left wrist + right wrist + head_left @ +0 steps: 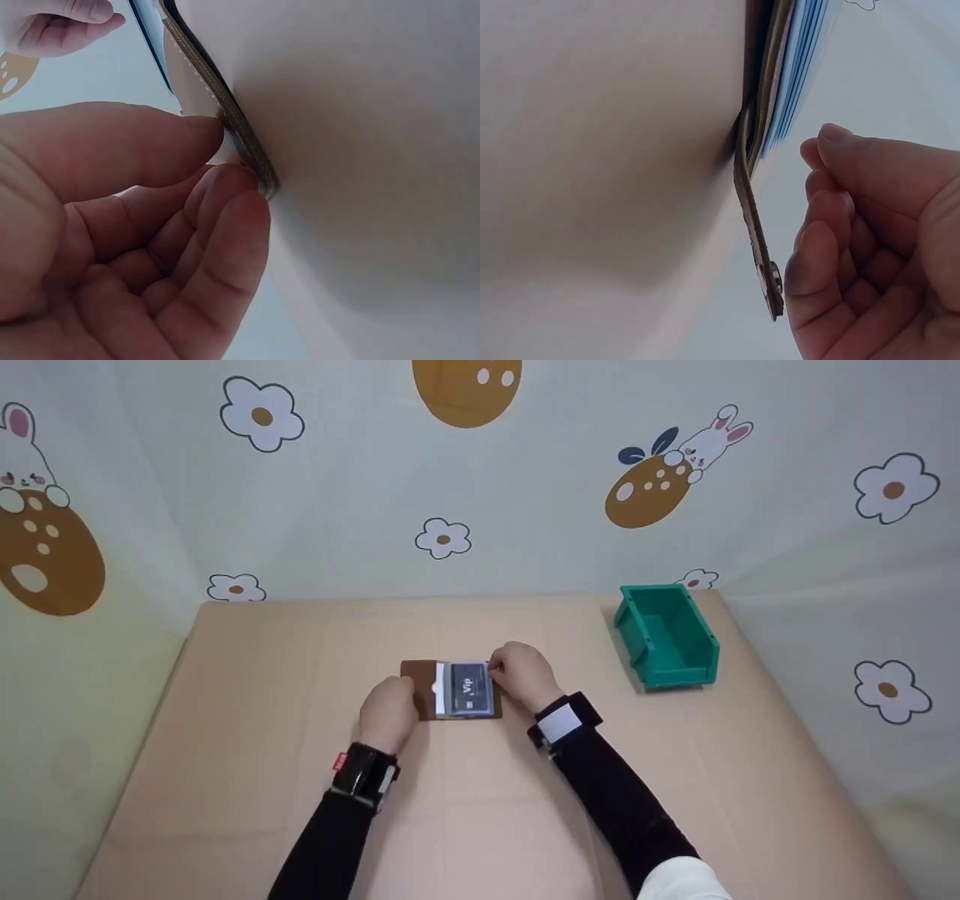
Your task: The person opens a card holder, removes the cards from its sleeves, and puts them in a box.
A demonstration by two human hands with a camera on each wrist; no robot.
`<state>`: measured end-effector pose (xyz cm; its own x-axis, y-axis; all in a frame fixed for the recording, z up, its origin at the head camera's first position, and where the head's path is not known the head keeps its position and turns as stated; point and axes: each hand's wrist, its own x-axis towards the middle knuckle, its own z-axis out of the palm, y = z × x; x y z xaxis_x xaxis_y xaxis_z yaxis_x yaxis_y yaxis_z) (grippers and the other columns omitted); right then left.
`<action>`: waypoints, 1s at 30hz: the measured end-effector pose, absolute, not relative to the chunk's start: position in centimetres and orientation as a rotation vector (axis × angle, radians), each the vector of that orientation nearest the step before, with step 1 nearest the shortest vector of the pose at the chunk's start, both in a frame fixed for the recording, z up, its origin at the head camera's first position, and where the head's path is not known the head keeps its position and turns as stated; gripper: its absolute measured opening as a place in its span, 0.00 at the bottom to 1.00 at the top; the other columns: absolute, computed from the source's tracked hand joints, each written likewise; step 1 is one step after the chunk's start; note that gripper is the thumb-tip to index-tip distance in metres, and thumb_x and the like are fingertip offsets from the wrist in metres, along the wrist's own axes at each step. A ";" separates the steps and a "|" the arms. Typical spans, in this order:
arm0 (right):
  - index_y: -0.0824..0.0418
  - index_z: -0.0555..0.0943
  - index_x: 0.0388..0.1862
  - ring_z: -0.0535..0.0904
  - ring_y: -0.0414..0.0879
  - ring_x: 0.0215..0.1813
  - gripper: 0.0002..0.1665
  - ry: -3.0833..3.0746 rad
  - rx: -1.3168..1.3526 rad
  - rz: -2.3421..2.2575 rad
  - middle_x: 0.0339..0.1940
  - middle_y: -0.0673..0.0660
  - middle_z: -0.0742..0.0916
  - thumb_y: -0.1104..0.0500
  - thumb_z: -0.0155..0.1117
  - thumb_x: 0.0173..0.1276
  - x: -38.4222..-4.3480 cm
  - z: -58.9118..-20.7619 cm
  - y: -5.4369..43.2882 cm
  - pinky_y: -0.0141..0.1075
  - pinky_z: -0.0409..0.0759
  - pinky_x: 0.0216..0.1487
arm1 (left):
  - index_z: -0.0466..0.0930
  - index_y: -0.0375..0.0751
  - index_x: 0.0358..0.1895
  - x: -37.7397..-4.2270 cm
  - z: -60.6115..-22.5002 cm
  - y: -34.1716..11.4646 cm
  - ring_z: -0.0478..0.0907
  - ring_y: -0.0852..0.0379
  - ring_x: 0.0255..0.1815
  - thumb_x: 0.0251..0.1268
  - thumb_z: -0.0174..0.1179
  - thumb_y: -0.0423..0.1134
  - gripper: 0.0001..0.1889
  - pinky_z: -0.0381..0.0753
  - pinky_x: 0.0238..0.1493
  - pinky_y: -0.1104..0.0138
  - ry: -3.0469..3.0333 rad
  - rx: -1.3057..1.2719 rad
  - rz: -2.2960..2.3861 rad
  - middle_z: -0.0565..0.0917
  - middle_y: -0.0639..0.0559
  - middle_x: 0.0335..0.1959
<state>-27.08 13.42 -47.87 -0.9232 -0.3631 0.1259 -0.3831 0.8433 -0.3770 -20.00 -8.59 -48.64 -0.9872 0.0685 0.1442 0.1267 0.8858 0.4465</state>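
Observation:
A brown card holder (418, 690) lies opened flat on the table, with a stack of clear card sleeves in it. On top shows a dark card (469, 690) marked "Vip". My left hand (388, 712) pinches the holder's left cover edge between thumb and fingertips; the stitched edge (214, 90) shows in the left wrist view. My right hand (523, 673) is by the sleeves' upper right corner, fingers curled and thumb against the index finger. In the right wrist view it appears apart from the blue-edged sleeves (799, 67), near a strap with a snap button (774, 277).
A green plastic bin (667, 641) stands at the back right of the table (300, 660). Behind the table hangs a pale curtain (360, 487) printed with flowers and rabbits, which also runs along both sides.

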 end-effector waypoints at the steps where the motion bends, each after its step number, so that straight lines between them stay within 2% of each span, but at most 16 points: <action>1: 0.61 0.88 0.34 0.81 0.50 0.40 0.03 -2.967 0.606 0.615 0.34 0.55 0.86 0.63 0.70 0.63 -27.1 -47.9 13.4 0.43 0.79 0.45 | 0.79 0.31 0.30 -20.0 -48.6 -8.6 0.80 0.38 0.34 0.57 0.55 0.22 0.05 0.78 0.39 0.50 -2.927 -0.156 -0.709 0.82 0.37 0.30; 26: 0.62 0.88 0.35 0.81 0.50 0.38 0.04 -3.013 0.600 0.531 0.34 0.55 0.86 0.63 0.72 0.60 -27.0 -48.3 12.5 0.42 0.78 0.44 | 0.79 0.32 0.29 -20.1 -48.5 -8.5 0.80 0.39 0.33 0.55 0.56 0.21 0.05 0.79 0.38 0.50 -2.943 -0.148 -0.697 0.82 0.38 0.29; 30: 0.62 0.88 0.34 0.82 0.50 0.38 0.03 -3.020 0.591 0.537 0.34 0.55 0.86 0.63 0.72 0.61 -27.0 -48.3 12.4 0.42 0.79 0.44 | 0.79 0.31 0.30 -20.1 -48.5 -8.5 0.80 0.39 0.33 0.58 0.56 0.22 0.05 0.79 0.38 0.51 -2.945 -0.162 -0.668 0.82 0.37 0.29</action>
